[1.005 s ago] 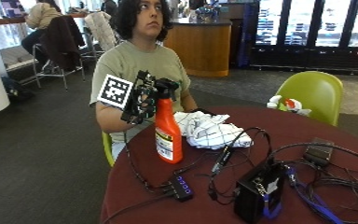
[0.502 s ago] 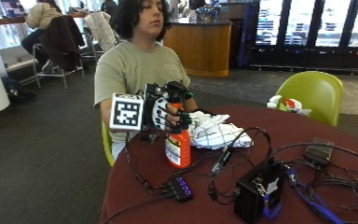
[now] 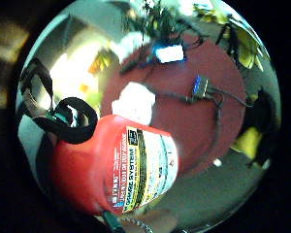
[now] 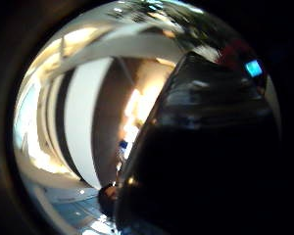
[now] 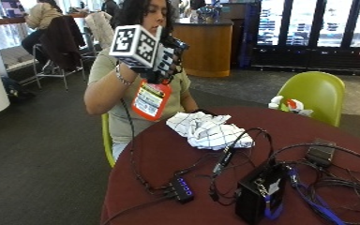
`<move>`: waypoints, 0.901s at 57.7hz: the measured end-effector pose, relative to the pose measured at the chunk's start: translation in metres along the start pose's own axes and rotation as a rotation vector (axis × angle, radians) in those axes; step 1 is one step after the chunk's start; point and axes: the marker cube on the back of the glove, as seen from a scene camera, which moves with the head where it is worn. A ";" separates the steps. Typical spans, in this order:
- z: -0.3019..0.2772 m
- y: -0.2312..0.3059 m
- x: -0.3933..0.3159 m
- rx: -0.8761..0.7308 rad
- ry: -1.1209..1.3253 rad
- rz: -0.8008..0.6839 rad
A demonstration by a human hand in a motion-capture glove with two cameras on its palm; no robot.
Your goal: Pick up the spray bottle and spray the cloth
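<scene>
High above the round maroon table (image 5: 168, 154), the black-gloved right hand (image 5: 157, 58) wraps around the neck of the orange plastic spray bottle (image 5: 150, 99), tilting it, probably to aim at the white checked cloth (image 5: 208, 131) crumpled below.

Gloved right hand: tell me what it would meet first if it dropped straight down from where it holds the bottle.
Likely the table's near edge, beside the cloth. The right hand holds the spray bottle above that edge; depth is unclear.
</scene>
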 end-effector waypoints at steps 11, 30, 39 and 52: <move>0.054 0.012 -0.015 -0.634 0.185 0.144; 0.143 -0.008 0.083 -1.025 0.671 0.648; 0.162 -0.004 0.122 -1.072 0.726 0.784; 0.157 -0.013 0.087 -1.015 0.655 0.669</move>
